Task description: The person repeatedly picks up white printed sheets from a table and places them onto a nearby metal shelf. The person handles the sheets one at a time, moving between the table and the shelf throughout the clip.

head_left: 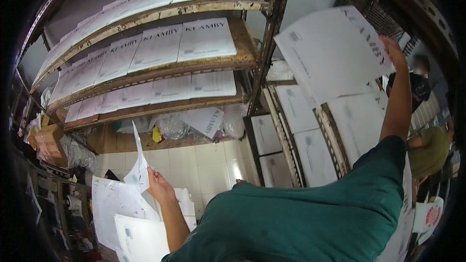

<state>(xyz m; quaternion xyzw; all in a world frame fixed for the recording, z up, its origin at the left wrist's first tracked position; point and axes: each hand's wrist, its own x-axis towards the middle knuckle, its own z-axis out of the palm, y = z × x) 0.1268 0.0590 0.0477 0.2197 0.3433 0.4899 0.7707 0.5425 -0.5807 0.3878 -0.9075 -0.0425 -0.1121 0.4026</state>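
Raised at the upper right, my right hand [392, 51] is closed on the edge of a large white printed sheet [327, 51] with dark lettering along one end. The sheet hangs at a tilt over a rack row holding other white printed sheets [357, 121]. Low on the left, my left hand [159, 188] pinches a thin white sheet [137, 172] that stands up, bent and nearly edge-on. Below that hand lies a loose pile of white sheets [141, 237], some with small grey prints. The fingertips of my right hand are partly hidden by the sheet.
A wooden shelf rack [194, 65] on the left carries rows of white printed sheets on several levels. Clear plastic bundles [172, 127] lie under it. A cardboard box [51, 143] stands far left. Two people [429, 153] are at the right edge. Pale floor tiles [184, 162] show between.
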